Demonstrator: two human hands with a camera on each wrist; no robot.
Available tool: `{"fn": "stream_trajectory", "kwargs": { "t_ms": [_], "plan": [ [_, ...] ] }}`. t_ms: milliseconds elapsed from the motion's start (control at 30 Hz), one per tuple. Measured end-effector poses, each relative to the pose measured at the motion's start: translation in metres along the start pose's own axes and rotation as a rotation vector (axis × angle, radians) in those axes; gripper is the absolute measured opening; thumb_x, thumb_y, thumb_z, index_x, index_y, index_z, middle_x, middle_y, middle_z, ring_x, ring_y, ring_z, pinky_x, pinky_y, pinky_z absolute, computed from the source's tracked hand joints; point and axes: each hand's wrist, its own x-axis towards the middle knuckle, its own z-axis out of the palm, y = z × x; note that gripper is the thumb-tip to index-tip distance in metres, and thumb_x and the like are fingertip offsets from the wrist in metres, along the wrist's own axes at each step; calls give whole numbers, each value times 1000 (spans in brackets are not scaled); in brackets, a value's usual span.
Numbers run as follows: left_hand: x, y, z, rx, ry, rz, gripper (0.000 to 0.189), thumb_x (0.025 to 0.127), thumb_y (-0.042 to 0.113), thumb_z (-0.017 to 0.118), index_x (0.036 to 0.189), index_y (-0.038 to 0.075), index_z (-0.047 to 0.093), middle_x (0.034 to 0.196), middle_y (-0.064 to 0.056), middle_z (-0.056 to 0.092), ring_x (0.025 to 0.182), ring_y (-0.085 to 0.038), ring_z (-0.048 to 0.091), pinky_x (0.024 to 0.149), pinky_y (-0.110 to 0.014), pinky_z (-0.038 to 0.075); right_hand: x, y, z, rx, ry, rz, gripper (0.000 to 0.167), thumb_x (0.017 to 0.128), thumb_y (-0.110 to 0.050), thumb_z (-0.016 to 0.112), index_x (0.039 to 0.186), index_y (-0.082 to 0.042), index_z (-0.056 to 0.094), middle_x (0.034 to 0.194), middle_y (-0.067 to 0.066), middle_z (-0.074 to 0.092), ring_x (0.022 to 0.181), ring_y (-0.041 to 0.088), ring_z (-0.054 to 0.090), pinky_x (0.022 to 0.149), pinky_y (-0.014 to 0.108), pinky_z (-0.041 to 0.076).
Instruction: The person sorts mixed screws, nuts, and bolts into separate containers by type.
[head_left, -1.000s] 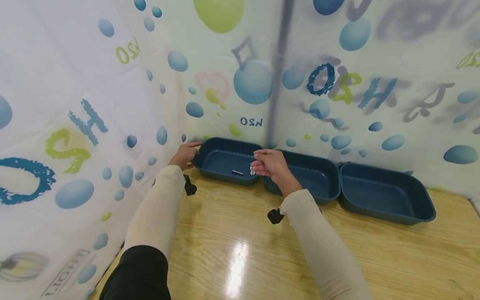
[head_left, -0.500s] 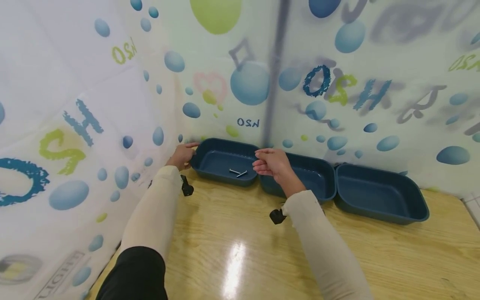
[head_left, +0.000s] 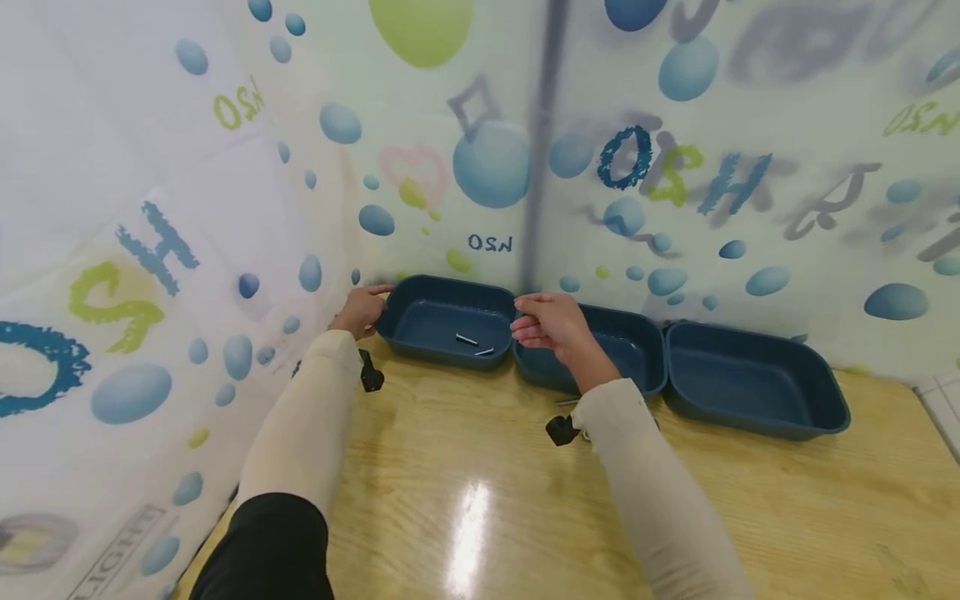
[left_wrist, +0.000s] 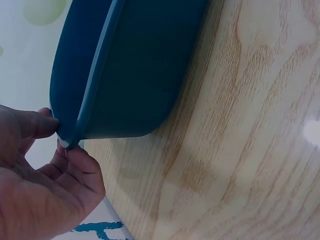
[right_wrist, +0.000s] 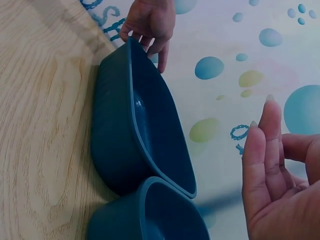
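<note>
Screws (head_left: 467,339), two of them, lie on the floor of the left bin (head_left: 427,351), toward its front right; they are near each other, angled differently and apart. The left hand (head_left: 357,312) pinches that bin's rim at its left end, thumb and fingertips closed on the edge from both sides (the left wrist view shows this best). The right hand (head_left: 551,321) hangs over the place where the left bin and the middle bin (head_left: 630,360) meet, its fingers mostly straight, with nothing visible in its grasp. The right bin (head_left: 750,375) completes a row of three dark blue bins, standing on the wood table (head_left: 420,467) along the backdrop (head_left: 420,108), which is printed with bubbles and letters. A thin metal rod (head_left: 567,402) shows on the table in front of the middle bin (partly hidden near the right wrist). Both sleeves are pale, and the left one (head_left: 300,433) meets black fabric (head_left: 262,542) farther up.
</note>
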Motion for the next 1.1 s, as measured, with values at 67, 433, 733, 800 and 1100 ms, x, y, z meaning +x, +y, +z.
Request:
{"fn": "stream_trajectory", "kwargs": {
  "t_ms": [67, 433, 733, 800, 1100],
  "plan": [
    [1, 0, 0, 7, -4, 9, 56, 93, 2, 41, 146, 18, 48, 139, -12, 53, 54, -11, 30, 51, -28, 35, 1, 0, -2, 3, -1, 0, 31, 98, -25, 59, 124, -7, 62, 65, 2, 68, 53, 11, 66, 55, 27, 56],
    [3, 2, -1, 0, -7, 32, 57, 91, 2, 40, 146, 17, 48, 141, -15, 51, 52, -11, 24, 52, -29, 34, -12, 7, -16, -31, 7, -13, 37, 97, -27, 60, 128, -6, 60, 66, 2, 68, 54, 12, 66, 59, 28, 56],
    [3, -1, -2, -12, -5, 7, 58, 91, 2, 41, 146, 19, 48, 132, -10, 54, 53, -10, 31, 54, -28, 37, -33, 24, -31, -38, 3, -29, 39, 97, -27, 60, 131, -6, 59, 65, 0, 67, 54, 11, 65, 60, 27, 56],
    [2, 0, -1, -15, 2, -3, 58, 92, 2, 41, 146, 20, 48, 128, -10, 54, 54, -10, 33, 54, -28, 38, -36, 26, -33, -32, 4, -30, 38, 98, -27, 60, 130, -7, 59, 64, 0, 67, 53, 11, 65, 59, 27, 56],
    [1, 2, 2, -23, 10, -5, 57, 91, 1, 42, 145, 20, 49, 120, -9, 56, 51, -10, 32, 51, -27, 36, -49, 34, -41, -74, 26, -37, 37, 98, -26, 59, 131, -9, 59, 66, 1, 68, 54, 12, 66, 60, 29, 57]
  ]
}}
